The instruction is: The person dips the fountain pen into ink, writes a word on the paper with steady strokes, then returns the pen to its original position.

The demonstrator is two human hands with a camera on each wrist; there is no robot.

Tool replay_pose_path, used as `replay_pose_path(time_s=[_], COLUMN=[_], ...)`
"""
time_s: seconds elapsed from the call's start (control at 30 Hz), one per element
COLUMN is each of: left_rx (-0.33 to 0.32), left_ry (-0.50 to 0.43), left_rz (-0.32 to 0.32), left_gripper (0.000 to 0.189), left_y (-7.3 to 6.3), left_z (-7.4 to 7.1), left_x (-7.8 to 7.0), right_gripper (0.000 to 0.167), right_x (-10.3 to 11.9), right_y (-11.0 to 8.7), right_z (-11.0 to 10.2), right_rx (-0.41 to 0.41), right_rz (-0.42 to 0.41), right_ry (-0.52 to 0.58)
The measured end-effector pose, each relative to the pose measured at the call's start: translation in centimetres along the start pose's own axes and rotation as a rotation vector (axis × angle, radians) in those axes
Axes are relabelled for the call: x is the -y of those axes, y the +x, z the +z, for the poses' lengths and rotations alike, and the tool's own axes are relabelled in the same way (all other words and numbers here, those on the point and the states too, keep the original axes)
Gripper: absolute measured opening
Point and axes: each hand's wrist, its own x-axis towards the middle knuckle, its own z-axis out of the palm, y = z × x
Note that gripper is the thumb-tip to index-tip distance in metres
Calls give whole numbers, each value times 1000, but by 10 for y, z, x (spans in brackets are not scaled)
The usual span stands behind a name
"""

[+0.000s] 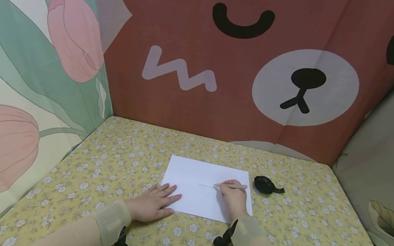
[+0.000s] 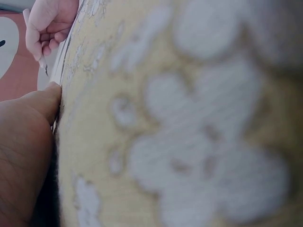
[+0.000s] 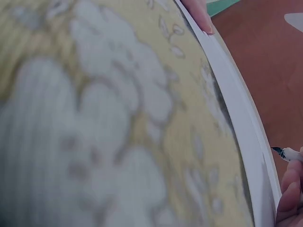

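Note:
A white sheet of paper (image 1: 183,200) lies on the table in the head view. My right hand (image 1: 235,200) pinches a slim white pen (image 1: 238,186), its tip at the right end of a short thin line (image 1: 205,185) near the middle of the sheet. In the right wrist view the pen's dark pointed tip (image 3: 278,151) shows beyond the curled fingers. My left hand (image 1: 154,203) rests with fingers spread over the sheet's lower left edge. The left wrist view shows part of that hand (image 2: 23,146) close up, with the pen-holding hand beyond.
Right of the paper sits a small glossy black dish-like object (image 1: 264,185) with a short handle. A yellow floral cloth (image 1: 127,159) covers the table. Printed curtains stand behind and at both sides, the back one (image 1: 183,112) showing a bear face. Black wrist cameras hang below both sleeves.

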Motion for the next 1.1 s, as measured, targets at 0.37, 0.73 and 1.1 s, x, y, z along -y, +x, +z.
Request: replay_pose_path(time_s=[0.37, 0.73, 1.1], left_rx=[0, 0, 0], left_ry=[2, 9, -10], left_rz=[7, -3, 1], left_gripper=[59, 59, 59], left_y=[1, 3, 1], left_z=[0, 3, 1], left_x=[2, 4, 1], right_gripper=[14, 14, 14], right_x=[12, 9, 10], right_y=[0, 4, 5], right_z=[18, 26, 27], right_rx=[16, -14, -10], right_rz=[-14, -48, -59], right_ry=[10, -34, -33])
